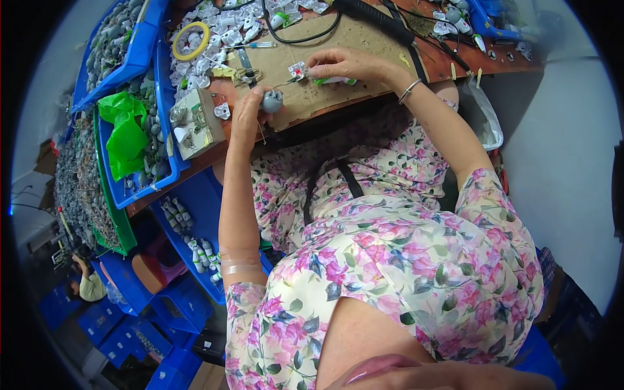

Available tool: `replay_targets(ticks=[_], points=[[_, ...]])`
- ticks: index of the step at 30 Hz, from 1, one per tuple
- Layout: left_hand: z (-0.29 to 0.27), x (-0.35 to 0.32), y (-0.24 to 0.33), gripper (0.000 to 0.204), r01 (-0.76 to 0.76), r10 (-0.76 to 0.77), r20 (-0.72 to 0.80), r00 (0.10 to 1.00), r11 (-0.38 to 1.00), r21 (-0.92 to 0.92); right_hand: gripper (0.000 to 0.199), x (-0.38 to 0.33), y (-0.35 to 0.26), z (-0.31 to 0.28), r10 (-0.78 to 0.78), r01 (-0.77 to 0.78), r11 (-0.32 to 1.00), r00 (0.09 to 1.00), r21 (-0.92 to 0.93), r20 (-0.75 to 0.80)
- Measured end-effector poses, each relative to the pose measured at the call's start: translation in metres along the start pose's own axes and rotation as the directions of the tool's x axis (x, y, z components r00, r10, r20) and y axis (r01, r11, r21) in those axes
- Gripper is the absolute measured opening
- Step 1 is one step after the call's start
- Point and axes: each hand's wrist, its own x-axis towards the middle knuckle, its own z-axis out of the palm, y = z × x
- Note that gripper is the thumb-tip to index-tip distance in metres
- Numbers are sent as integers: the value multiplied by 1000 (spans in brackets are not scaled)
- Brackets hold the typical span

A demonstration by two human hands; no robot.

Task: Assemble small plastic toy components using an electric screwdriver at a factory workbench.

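Note:
My left hand [245,112] is closed around a round grey part [272,101] at the near edge of a cardboard sheet [364,42]. A thin wire runs from near that part toward a small white plastic piece [297,71] with a red spot. The fingertips of my right hand [344,64] pinch this white piece at its right side. Under the right hand lies a green and white part [335,81], partly hidden. A small white piece [222,111] rests on the table just left of my left hand.
Left on the bench are a yellow tape roll [191,41], a screwdriver [250,45], many white plastic pieces [227,23] and an open box [195,123]. Blue bins [170,179] of grey parts stand farther left. A black-handled tool [376,21] lies behind. Another person [91,286] is far left.

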Motion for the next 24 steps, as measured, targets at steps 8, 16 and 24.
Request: replay_targets(ticks=[8, 16, 24], points=[[-5, 3, -5, 40, 34, -33, 55, 998, 999, -13, 30, -1, -9, -1, -292, 171, 742, 953, -648, -83], [7, 3, -1, 42, 242, -228, 143, 963, 967, -86, 26, -1, 0, 22, -563, 190, 479, 816, -857, -133], [3, 3, -6, 40, 274, -270, 53, 962, 951, -143, 15, 15, 17, 24, -559, 254, 529, 822, -810, -108]])
